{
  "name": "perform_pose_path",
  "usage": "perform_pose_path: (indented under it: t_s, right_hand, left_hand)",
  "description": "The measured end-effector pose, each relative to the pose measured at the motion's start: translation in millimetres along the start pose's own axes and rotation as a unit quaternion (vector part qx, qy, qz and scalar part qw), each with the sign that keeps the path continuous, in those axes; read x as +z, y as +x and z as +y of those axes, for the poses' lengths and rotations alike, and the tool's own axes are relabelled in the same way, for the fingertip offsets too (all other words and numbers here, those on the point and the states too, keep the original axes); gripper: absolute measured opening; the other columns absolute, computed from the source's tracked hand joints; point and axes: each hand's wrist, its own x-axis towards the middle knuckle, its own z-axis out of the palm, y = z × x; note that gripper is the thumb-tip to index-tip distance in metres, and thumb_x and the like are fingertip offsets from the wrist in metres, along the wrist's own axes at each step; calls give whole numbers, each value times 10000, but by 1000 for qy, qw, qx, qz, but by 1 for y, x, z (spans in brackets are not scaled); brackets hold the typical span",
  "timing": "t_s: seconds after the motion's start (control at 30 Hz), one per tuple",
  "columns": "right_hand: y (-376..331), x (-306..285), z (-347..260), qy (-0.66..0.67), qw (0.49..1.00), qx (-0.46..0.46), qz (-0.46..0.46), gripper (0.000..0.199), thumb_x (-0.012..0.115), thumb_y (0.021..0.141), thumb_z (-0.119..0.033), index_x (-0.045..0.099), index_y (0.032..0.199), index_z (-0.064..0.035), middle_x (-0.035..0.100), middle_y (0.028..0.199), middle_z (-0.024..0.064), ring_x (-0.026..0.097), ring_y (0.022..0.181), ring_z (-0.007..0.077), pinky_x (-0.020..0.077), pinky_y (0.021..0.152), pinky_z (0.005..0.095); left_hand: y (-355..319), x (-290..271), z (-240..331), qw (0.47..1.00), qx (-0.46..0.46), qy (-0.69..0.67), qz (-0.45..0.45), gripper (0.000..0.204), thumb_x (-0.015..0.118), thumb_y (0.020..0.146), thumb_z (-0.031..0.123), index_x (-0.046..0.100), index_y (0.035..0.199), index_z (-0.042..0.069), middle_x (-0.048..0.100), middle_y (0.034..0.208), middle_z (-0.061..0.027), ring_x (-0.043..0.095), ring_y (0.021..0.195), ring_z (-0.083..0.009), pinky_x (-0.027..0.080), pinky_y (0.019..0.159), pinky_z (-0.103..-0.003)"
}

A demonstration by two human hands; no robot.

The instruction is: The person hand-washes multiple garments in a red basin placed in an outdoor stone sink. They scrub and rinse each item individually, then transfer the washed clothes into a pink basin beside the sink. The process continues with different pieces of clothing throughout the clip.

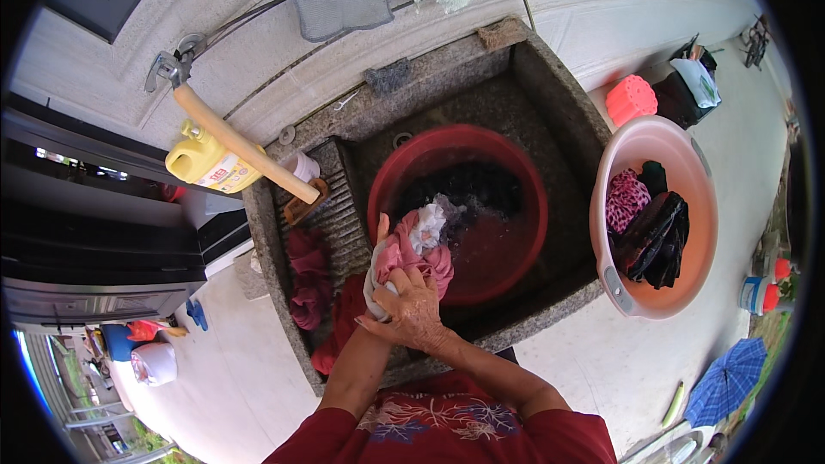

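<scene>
Both my hands grip a wet bundle of pink and white cloth (398, 255) over the near left side of a red basin (526, 266). My left hand (382, 228) is wrapped around the bundle from the left, largely covered by the cloth and my other hand. Across the near end, my right hand (413, 313) presses with bent fingers. Dark cloth (464, 185) lies in the basin's water, which looks stirred up just beyond the bundle. Dark red cloth (309, 279) rests on the ridged washboard (339, 193) at the left.
The basin stands in a stone sink (567, 86). A wooden-handled tool (232, 137) hangs from the tap area beside a yellow jug (206, 163). Right of the sink, a pink tub (700, 232) holds dark and patterned clothes. Cloths (339, 0) hang along the wall.
</scene>
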Motion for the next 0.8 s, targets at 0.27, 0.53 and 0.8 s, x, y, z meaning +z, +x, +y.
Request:
perform_pose_path:
  t_s: [0.27, 0.53, 0.8]
  right_hand:
    - [53, 7, 7, -49, 989, -44, 131, 245, 701, 648, -333, 558, 571, -150, 518, 576, 51, 560, 540, 245, 427, 504, 400]
    - [91, -9, 98, -65, 972, 210, 82, 361, 542, 818, -393, 579, 679, -62, 610, 697, 190, 595, 665, 398, 479, 597, 444]
    - [8, -22, 191, -382, 849, 315, -186, 313, 561, 809, -359, 633, 1037, -157, 407, 1184, 127, 446, 1127, 363, 431, 803, 569]
  left_hand:
    - [4, -24, 5, 987, 137, 80, -22, 464, 374, 877, 535, 557, 983, 122, 581, 851, -60, 574, 790, -254, 491, 695, -430]
    - [22, -40, -20, 994, 58, 44, 78, 311, 449, 929, 362, 555, 1103, 126, 601, 1091, -24, 574, 1023, -209, 484, 897, -382]
    - [5, -76, 4, 928, 126, 160, 313, 707, 577, 831, 433, 246, 1401, 177, 250, 1437, -73, 266, 1289, -361, 299, 1000, -529]
